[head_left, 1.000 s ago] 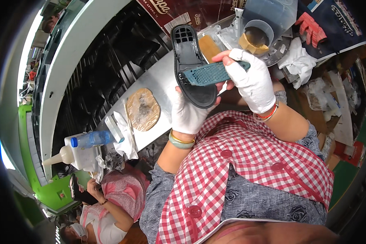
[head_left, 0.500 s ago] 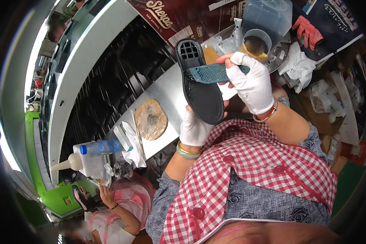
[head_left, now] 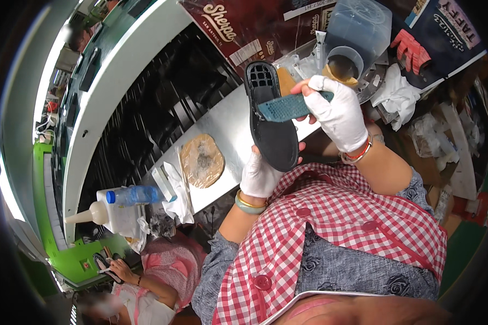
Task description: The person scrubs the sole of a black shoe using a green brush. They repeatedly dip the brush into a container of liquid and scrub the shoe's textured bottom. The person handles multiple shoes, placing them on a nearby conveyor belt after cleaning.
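My left hand (head_left: 260, 176), in a white fingerless glove, grips the lower end of a black shoe sole (head_left: 276, 142), which I hold up over the bench with its inner side toward me. One end of the sole has an open grid of cells. In my right hand (head_left: 336, 111), also gloved with bare fingertips, is a flat teal strip with a dotted surface (head_left: 287, 107). It is pinched between thumb and fingers and lies across the sole's middle. Whether it touches the sole, I cannot tell.
A metal bench (head_left: 225, 141) bears a wrapped round tan disc (head_left: 201, 161). Behind my right hand stands a cup of dark liquid (head_left: 342, 67) beside a clear jug (head_left: 360, 24). At left are a water bottle (head_left: 133, 195) and a co-worker's hand (head_left: 123, 271) holding a sandal.
The teal strip has shifted slightly down and right across the sole, its left end tilting lower. The sole has moved slightly right and turned more upright. The co-worker's hand has moved left onto a sandal.
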Demonstrator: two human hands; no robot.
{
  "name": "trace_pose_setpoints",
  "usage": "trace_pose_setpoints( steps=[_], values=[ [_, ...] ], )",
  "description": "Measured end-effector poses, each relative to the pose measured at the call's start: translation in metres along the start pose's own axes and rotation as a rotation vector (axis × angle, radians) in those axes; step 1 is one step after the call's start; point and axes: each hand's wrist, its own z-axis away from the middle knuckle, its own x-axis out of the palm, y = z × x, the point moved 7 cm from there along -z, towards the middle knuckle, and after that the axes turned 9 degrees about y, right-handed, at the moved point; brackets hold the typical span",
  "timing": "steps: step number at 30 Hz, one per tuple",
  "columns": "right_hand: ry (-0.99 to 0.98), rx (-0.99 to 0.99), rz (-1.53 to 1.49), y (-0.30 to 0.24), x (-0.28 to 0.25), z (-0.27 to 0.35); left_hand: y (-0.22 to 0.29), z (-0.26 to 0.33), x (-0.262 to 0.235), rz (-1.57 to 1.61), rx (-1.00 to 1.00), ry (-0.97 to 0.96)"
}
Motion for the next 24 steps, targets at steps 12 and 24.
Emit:
trace_pose_setpoints(
  steps=[12,24],
  values=[
    [-0.142,0.185,0.067,0.021,0.01,0.032,-0.001,-0.005,-0.022,0.07,-0.006,0.04],
    [-0.616,0.296,0.188,0.028,0.054,0.034,0.001,0.014,-0.052,0.07,-0.068,0.191]
  ],
)
